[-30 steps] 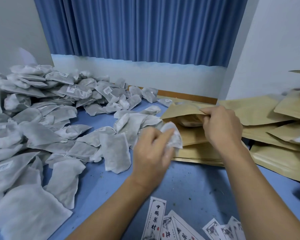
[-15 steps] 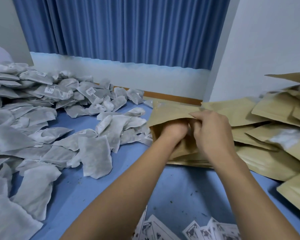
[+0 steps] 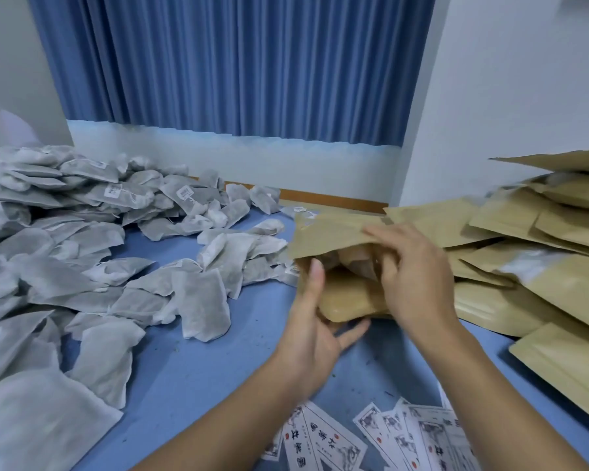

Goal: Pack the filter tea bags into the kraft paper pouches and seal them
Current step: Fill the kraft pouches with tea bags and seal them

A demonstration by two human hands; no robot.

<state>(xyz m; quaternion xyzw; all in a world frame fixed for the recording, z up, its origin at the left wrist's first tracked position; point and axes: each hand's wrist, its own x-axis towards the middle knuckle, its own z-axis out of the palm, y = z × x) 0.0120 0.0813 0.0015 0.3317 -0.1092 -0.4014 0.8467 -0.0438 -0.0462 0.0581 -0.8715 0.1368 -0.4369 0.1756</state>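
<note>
Kraft pouch gripped by left hand and right hand, tea bags heaped beside.

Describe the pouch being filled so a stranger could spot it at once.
Start at the blue table, then the heap of kraft pouches on its right side. The open pouch sits at the heap's left edge. It alone is gripped by the left hand and right hand, its mouth gaping.

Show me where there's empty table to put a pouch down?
Best bare patch: blue table between the tea bags and the left arm. A smaller gap lies between the held pouch and the labels. Crowded: tea bags left, pouches right.
</note>
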